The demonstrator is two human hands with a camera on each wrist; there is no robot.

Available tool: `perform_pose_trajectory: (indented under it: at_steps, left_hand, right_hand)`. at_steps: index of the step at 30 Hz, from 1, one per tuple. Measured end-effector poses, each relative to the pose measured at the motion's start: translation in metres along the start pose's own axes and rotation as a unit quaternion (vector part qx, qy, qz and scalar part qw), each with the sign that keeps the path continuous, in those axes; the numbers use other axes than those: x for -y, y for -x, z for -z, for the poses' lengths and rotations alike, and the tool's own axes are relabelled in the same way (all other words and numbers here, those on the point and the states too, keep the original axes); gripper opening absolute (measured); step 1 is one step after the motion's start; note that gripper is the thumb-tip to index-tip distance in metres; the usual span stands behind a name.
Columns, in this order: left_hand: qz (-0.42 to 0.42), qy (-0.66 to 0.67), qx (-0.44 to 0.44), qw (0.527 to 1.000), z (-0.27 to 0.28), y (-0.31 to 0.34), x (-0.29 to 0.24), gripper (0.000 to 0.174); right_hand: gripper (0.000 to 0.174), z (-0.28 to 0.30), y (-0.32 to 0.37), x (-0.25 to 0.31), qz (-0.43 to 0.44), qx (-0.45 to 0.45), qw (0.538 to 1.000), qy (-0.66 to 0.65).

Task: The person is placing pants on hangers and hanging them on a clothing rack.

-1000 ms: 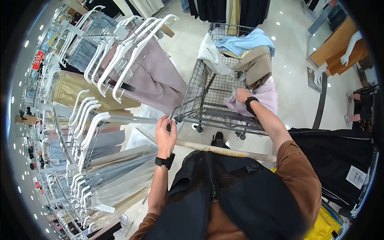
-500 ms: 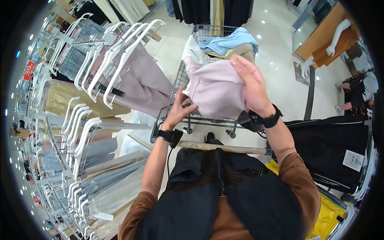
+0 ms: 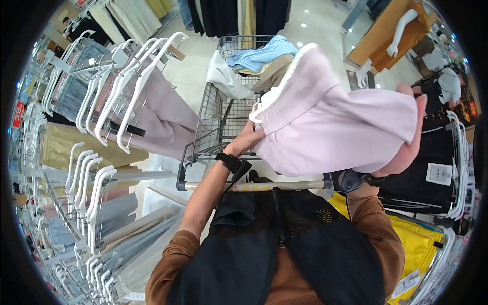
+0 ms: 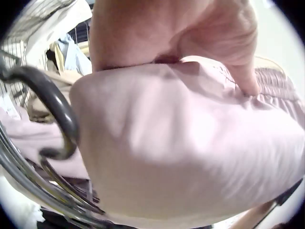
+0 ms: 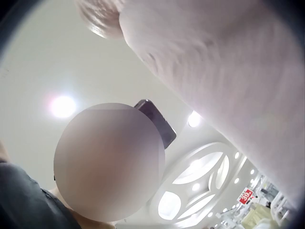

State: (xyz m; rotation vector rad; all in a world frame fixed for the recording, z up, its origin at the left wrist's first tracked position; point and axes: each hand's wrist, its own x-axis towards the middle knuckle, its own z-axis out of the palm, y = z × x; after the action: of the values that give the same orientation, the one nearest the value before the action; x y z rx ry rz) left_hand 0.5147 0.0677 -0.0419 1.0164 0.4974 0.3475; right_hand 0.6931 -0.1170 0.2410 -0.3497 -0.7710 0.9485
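Pale pink drawstring trousers [image 3: 325,127], bunched into a folded bundle, hang across the front of the body, over the cart's near right side. Their gathered waistband and white cord lie to the left. My left hand [image 3: 246,140] pinches the cloth just below the cord; in the left wrist view its thumb [image 4: 245,76] presses on the gathered waistband. At the opposite end my right hand [image 3: 409,145] holds the bundle, its fingers showing past the far right edge while cloth covers the palm. The right wrist view shows the pink cloth [image 5: 228,76] passing close overhead.
A wire shopping cart [image 3: 203,122] stands ahead, carrying white cloth [image 3: 222,76], a light blue garment [image 3: 262,55] and a brown one [image 3: 277,73]. White hangers [image 3: 140,86] with trousers crowd the left. Black trousers [image 3: 406,178] hang at right; a mannequin [image 3: 399,38] stands beyond.
The right hand lifted the pink trousers out of the cart and swung them right. The left hand let go of the cart's corner and took hold near the waistband. The view shifted.
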Motion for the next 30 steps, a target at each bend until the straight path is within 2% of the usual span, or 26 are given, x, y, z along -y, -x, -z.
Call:
perform_pose_trajectory:
  at_steps: [2, 3, 4, 5, 6, 7, 8, 10, 11, 12, 14, 16, 18, 19, 22, 23, 24, 25, 26, 27, 28, 30]
  left_hand:
    - [0.024, 0.156, 0.089, 0.983, -0.015, 0.015, -0.009, 0.104]
    - [0.015, 0.173, 0.07, 0.982, -0.025, 0.022, -0.013, 0.083]
    - [0.019, 0.174, 0.076, 0.982, -0.038, 0.031, -0.024, 0.083]
    - [-0.007, 0.155, 0.075, 0.985, -0.053, 0.039, -0.04, 0.075]
    - [-0.034, 0.136, 0.074, 0.987, -0.06, 0.046, -0.047, 0.067]
    - [-0.113, 0.053, 0.061, 0.99, -0.06, 0.051, -0.045, 0.052]
    - [-0.135, 0.009, 0.058, 0.989, -0.072, 0.072, -0.07, 0.041]
    - [-0.135, -0.044, 0.015, 0.99, -0.081, 0.101, -0.097, 0.027]
    - [-0.153, -0.058, -0.004, 0.986, -0.077, 0.11, -0.098, 0.02]
    - [-0.184, -0.043, -0.014, 0.982, -0.088, 0.128, -0.111, 0.021]
    - [-0.226, -0.099, -0.026, 0.969, -0.094, 0.16, -0.124, 0.022]
    - [-0.321, -0.177, -0.023, 0.93, -0.097, 0.187, -0.132, 0.025]
    - [-0.36, -0.213, 0.03, 0.908, -0.098, 0.208, -0.139, 0.023]
    - [-0.382, -0.235, 0.052, 0.892, -0.101, 0.215, -0.142, 0.022]
    - [-0.42, -0.222, 0.168, 0.864, -0.099, 0.231, -0.14, 0.028]
    - [-0.43, -0.246, 0.204, 0.844, -0.101, 0.239, -0.145, 0.03]
    - [-0.427, -0.243, 0.214, 0.845, -0.104, 0.245, -0.149, 0.03]
    - [-0.447, -0.225, 0.268, 0.823, -0.107, 0.251, -0.151, 0.029]
    - [-0.466, -0.206, 0.32, 0.799, -0.109, 0.257, -0.15, 0.029]
    - [-0.5, -0.189, 0.328, 0.779, -0.114, 0.262, -0.144, 0.03]
    - [-0.499, -0.186, 0.332, 0.779, -0.115, 0.267, -0.143, 0.03]
    - [-0.533, -0.202, 0.341, 0.748, -0.12, 0.276, -0.143, 0.035]
  right_hand:
    - [0.038, -0.006, 0.004, 0.008, 0.037, -0.042, 0.997, 0.049]
    - [0.04, -0.007, 0.006, 0.011, 0.052, -0.108, 0.992, 0.05]
    - [0.041, -0.008, 0.008, 0.014, 0.068, -0.173, 0.981, 0.05]
    - [0.041, -0.006, 0.01, 0.015, 0.089, -0.247, 0.958, 0.114]
    - [0.041, 0.006, 0.015, 0.017, 0.094, -0.251, 0.956, 0.118]
    - [0.04, 0.023, 0.023, 0.021, 0.097, -0.189, 0.962, 0.174]
    - [0.039, 0.037, 0.032, 0.021, 0.098, -0.127, 0.96, 0.228]
    - [0.035, 0.053, 0.052, 0.014, 0.086, -0.189, 0.926, 0.314]
    - [0.032, 0.059, 0.062, 0.012, 0.069, -0.123, 0.927, 0.347]
    - [0.027, 0.064, 0.074, 0.01, 0.054, -0.144, 0.907, 0.391]
    - [0.021, 0.067, 0.096, -0.003, 0.033, -0.182, 0.865, 0.467]
    - [0.013, 0.061, 0.118, -0.018, 0.026, -0.163, 0.821, 0.547]
    - [0.013, 0.036, 0.137, -0.034, 0.008, -0.139, 0.796, 0.588]
    - [0.019, 0.029, 0.155, -0.032, -0.091, -0.156, 0.818, 0.547]
    - [0.051, -0.004, 0.182, -0.053, -0.138, -0.124, 0.825, 0.534]
    - [0.06, -0.012, 0.191, -0.063, -0.14, -0.1, 0.815, 0.554]
    - [0.068, -0.02, 0.197, -0.073, -0.142, -0.074, 0.804, 0.573]
    - [0.076, -0.032, 0.204, -0.081, -0.175, -0.064, 0.819, 0.543]
    - [0.082, -0.044, 0.207, -0.086, -0.129, -0.004, 0.819, 0.559]
    - [0.082, -0.058, 0.209, -0.088, -0.142, 0.024, 0.803, 0.578]
    - [0.082, -0.071, 0.212, -0.09, -0.154, 0.052, 0.786, 0.596]
    - [0.076, -0.081, 0.227, -0.096, -0.154, 0.062, 0.783, 0.6]
